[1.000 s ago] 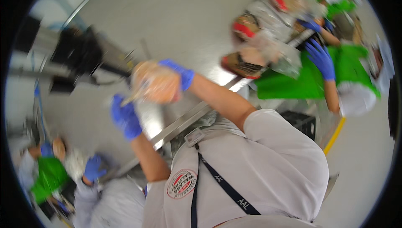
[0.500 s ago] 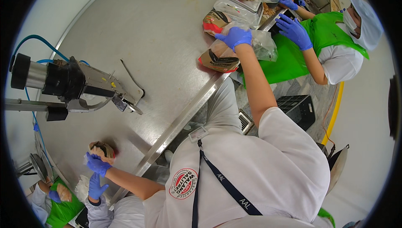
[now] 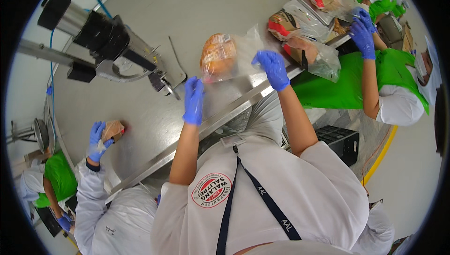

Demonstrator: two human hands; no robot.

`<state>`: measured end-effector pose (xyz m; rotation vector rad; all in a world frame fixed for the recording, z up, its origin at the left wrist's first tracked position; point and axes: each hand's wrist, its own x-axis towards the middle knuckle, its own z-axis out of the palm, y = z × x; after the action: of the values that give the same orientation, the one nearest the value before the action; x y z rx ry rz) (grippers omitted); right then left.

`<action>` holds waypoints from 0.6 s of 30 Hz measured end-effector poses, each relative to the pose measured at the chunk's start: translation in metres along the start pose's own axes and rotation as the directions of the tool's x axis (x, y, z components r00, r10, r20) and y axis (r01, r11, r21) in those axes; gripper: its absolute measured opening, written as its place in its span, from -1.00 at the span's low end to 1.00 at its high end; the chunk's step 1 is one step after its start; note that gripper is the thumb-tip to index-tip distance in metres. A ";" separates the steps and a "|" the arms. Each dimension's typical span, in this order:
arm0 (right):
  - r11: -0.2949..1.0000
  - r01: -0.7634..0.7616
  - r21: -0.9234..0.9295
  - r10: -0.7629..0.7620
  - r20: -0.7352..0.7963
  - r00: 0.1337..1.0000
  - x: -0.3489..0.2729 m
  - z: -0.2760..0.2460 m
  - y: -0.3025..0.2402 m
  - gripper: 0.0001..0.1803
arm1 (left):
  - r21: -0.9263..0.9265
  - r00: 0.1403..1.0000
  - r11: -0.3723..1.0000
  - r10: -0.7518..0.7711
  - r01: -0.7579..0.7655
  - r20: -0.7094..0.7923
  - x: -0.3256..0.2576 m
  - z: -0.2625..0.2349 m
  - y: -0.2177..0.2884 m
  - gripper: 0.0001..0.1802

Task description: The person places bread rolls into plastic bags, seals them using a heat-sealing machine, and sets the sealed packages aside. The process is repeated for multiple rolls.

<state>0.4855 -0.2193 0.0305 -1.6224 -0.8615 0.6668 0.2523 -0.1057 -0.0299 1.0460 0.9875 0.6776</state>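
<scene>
A clear plastic bag [image 3: 243,51] holding a round golden-brown piece of food [image 3: 218,58], which looks like a whole chicken, lies on the steel table in front of me. My right hand [image 3: 274,70], in a blue glove, has its fingers bent together at the loose end of the bag. Beside the bag's lower left corner is my left hand [image 3: 193,100], also gloved, its fingers raised and a little apart with nothing seen in them. On the left, a co-worker's gloved hand [image 3: 97,140] grips a brown package [image 3: 114,131].
A clamp-like machine [image 3: 112,44] on a metal arm stands over the table [image 3: 154,110] at left. Several bagged packages [image 3: 283,23] sit at the right by a steel tray [image 3: 311,14]. A co-worker in a green apron [image 3: 328,79] stands there. A black crate [image 3: 335,140] rests on the floor.
My left hand has left the package at lower left, now in the co-worker's hand, and come to the middle. My right hand has let go of a bagged package; another bag lies before me.
</scene>
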 end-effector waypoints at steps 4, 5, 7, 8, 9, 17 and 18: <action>1.000 0.009 -0.025 -0.004 0.223 0.975 -0.016 0.014 0.077 -0.59 | -0.051 0.971 0.975 -0.211 0.218 0.109 0.048 0.005 -0.033 -0.33; 0.973 -0.106 -0.207 0.160 0.263 0.951 -0.016 0.010 0.098 -0.58 | -0.031 0.974 0.986 -0.158 0.165 0.165 0.057 0.002 -0.051 -0.30; 0.987 -0.015 -0.163 0.064 0.302 0.951 -0.013 0.013 0.093 -0.55 | 0.198 0.979 0.973 0.077 -0.116 0.191 0.052 0.007 -0.063 -0.23; 0.990 0.030 -0.138 0.016 0.320 0.947 -0.012 0.017 0.086 -0.52 | 0.304 0.956 0.919 0.188 -0.252 0.226 0.048 0.008 -0.068 -0.19; 0.995 -0.099 -0.032 0.104 0.369 0.923 -0.012 0.021 0.078 -0.50 | 0.316 0.926 0.895 0.214 -0.313 0.311 0.055 0.000 -0.079 -0.13; 0.943 -0.269 0.195 0.141 0.498 0.855 0.010 0.050 0.060 -0.32 | -0.086 0.938 0.952 -0.268 0.292 0.220 0.148 -0.005 -0.060 -0.62; 0.942 -0.264 0.208 0.134 0.487 0.863 0.012 0.050 0.062 -0.33 | -0.054 0.931 0.953 -0.278 0.298 0.235 0.155 0.000 -0.062 -0.62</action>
<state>0.4641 -0.1883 -0.0406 -1.3298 -0.9001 1.3077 0.3181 0.0015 -0.1390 0.8561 0.8813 0.3484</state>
